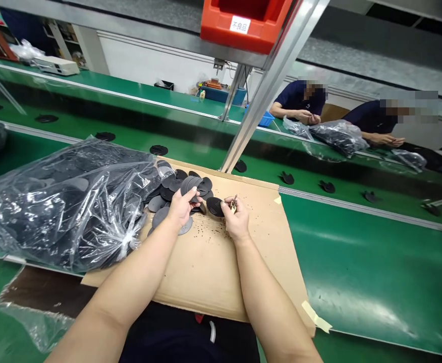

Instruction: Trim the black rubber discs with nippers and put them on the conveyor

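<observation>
My left hand (182, 205) is closed around a small fanned stack of dark grey round discs (190, 184). My right hand (237, 220) pinches one black oval disc (215, 206) by its right edge. A small metal tool with a pale handle (233, 204) also sticks out of the right hand; its exact kind I cannot make out. Beneath and behind my left hand, a heap of loose discs (159, 217) lies on a cardboard sheet (202, 272). Tiny dark scraps (209, 229) are scattered over the cardboard below both hands.
A clear plastic bag (65, 201) full of dark discs fills the left side. Single black pieces (327, 186) lie along a green conveyor (190, 148) beyond a metal post (274, 85). A red bin (243, 27) hangs overhead. Two people (300, 101) sit across the line.
</observation>
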`<state>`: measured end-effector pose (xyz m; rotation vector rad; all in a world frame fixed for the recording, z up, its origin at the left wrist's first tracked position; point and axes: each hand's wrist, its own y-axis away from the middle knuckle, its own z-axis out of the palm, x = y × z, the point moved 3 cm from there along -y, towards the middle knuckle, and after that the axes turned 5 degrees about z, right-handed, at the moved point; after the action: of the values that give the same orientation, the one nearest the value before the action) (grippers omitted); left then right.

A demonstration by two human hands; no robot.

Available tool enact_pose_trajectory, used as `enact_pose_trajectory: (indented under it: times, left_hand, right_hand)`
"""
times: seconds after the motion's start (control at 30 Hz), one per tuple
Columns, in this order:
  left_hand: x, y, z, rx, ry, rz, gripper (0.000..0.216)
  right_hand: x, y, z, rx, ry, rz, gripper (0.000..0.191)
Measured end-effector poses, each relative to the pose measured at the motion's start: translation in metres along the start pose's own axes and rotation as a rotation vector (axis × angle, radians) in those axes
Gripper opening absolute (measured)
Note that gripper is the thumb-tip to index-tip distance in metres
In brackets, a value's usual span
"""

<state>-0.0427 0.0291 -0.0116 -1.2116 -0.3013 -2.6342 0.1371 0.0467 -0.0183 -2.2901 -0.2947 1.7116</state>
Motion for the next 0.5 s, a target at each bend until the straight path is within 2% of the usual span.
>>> enact_pose_trajectory:
  times: [0.1, 0.2, 0.27, 0.33, 0.43, 0.5]
  left_hand:
    - [-0.004, 0.007, 0.004, -0.056, -0.192, 0.022, 0.035]
    - [-0.011, 0.017, 0.009, -0.201, -0.342, -0.032, 0.038]
    - [-0.015, 0.022, 0.012, -0.287, -0.393, -0.075, 0.043]
    - [-0.016, 0.023, 0.012, -0.270, -0.412, -0.081, 0.046]
    - [-0.014, 0.019, 0.011, -0.134, -0.335, -0.026, 0.047]
    - [-0.012, 0.017, 0.012, -0.086, -0.258, 0.000, 0.048]
  right_hand:
    - [-0.001, 0.003, -0.005, -0.080, -0.129, 0.055, 0.026]
    - [-0.002, 0.004, -0.005, -0.209, -0.197, 0.114, 0.028]
    - [-0.001, 0.003, -0.004, -0.216, -0.241, 0.132, 0.029]
    - [0.001, 0.002, -0.004, -0.168, -0.279, 0.142, 0.030]
    - [0.003, 0.001, -0.004, -0.094, -0.250, 0.140, 0.031]
    - [0.000, 0.002, -0.003, -0.098, -0.186, 0.121, 0.029]
